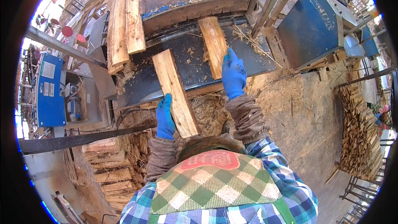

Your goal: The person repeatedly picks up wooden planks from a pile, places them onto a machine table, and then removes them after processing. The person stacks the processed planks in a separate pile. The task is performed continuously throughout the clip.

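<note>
My left hand (165,118), in a blue glove, grips the left edge of a rough wooden board (172,87) near its close end. That board lies slanted on the dark metal machine table (155,76), its near end jutting past the front edge toward me. Farther right, a second wooden board (214,45) has its far end at the machine's opening. My right hand (234,74), gloved in blue as well, is closed at this board's near right edge; its fingertips are partly hidden.
Two bark-edged boards (134,20) lie at the table's far left. Wood shavings and a long splinter (257,45) litter the table. A blue machine housing (309,29) stands right, a blue control box (50,89) left. Stacked wood (112,174) sits lower left; bundled sticks (358,132) stand far right.
</note>
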`<state>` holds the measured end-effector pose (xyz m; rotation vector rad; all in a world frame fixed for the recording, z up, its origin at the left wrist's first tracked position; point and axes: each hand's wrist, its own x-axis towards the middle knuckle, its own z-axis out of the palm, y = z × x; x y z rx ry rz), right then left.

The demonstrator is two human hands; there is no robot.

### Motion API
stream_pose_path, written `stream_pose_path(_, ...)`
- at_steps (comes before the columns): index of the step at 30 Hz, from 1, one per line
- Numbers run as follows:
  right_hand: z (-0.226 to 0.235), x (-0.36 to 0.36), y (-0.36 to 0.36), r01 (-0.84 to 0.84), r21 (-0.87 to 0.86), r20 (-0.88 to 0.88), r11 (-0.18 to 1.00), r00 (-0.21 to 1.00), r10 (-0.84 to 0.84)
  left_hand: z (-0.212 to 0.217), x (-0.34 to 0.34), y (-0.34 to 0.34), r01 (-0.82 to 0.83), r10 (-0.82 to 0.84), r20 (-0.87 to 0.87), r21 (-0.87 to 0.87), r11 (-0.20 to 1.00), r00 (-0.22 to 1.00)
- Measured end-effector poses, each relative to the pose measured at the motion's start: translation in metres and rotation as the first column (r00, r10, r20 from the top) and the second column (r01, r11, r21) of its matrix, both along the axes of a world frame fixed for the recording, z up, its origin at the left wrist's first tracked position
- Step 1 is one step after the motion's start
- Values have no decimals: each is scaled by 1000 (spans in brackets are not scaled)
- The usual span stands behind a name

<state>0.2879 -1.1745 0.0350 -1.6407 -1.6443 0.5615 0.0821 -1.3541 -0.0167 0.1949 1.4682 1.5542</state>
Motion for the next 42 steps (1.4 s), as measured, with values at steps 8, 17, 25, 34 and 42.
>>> stream_pose_path(8, -29, -3, 15, -241, 376, 355, 895, 929, 101, 22, 6, -1, 25, -45, -149, -133, 991, 988)
stream_pose_path(17, -18, -62, 134, -187, 154, 539, 970, 839, 76, 7, 9, 0, -89, 49, -205, -187, 978, 978)
stream_pose_path(25, -28, -19, 25, -302, 696, -37, 652, 891, 453, -7, 2, 5, -48, 40, -187, -37, 998, 982)
stream_pose_path(34, -25, 12, -149, -381, -122, -537, 916, 802, 262, 29, 78, 9, 319, -299, -145, 139, 938, 943)
stream_pose_path(42, 4, 11, -43, -406, -164, -413, 899, 856, 311, 47, 93, 10, 496, -407, -453, 91, 864, 793)
